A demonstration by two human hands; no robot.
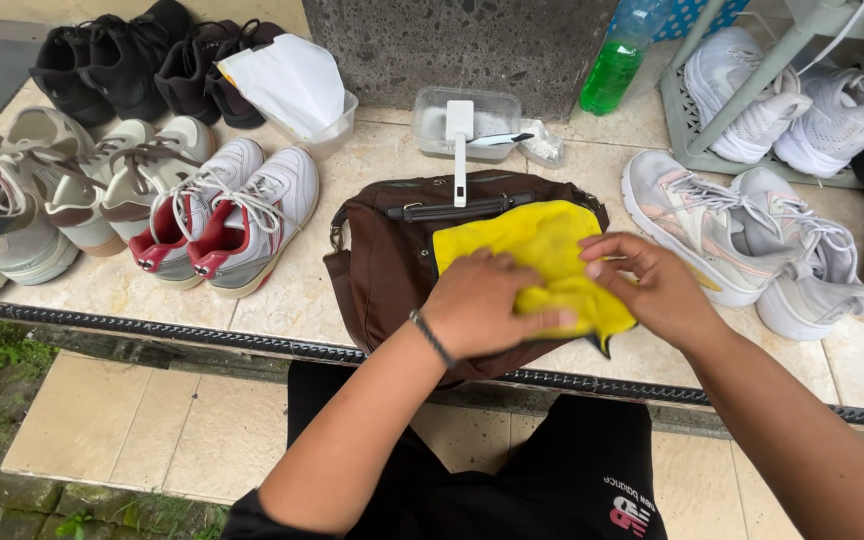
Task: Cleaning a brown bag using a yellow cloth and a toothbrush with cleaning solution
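Yellow cloth under left hand

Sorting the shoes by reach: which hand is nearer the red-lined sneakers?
Left. The left hand rests on the yellow cloth, closer to the red-lined sneakers; the right hand is farther away.

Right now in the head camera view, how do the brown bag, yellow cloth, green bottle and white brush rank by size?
1. brown bag
2. yellow cloth
3. green bottle, partly cut off and farther away, so unsure
4. white brush
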